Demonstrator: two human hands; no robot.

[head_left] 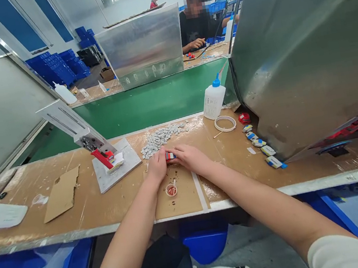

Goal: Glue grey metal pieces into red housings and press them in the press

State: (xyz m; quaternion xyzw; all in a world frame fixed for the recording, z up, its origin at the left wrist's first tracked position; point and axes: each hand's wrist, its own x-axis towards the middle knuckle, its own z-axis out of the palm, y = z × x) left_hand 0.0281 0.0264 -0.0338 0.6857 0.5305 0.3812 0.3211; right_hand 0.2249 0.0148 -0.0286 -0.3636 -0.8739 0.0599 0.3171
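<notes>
Both hands meet over the middle of the bench around a small red, white and blue piece [170, 155], mostly covered by fingers; it looks like a toy car. My left hand [158, 164] closes on its left end. From the right, my right hand [188, 156] grips the other end with curled fingers. Just beyond the hands lies a pile of small grey flat pieces [162, 137]. Nearer to me stands a little round cup [171, 190] with reddish contents and a thin stick in it. Dark crumbs are scattered around the cup.
Left of the hands stands a metal press fixture [96, 149] with a red handle. A cardboard piece [62, 194] lies farther left. On the right are a white squeeze bottle [214, 99], a tape roll [225, 123] and several toy cars [258, 142] beside a metal panel [308, 50]. A co-worker sits opposite.
</notes>
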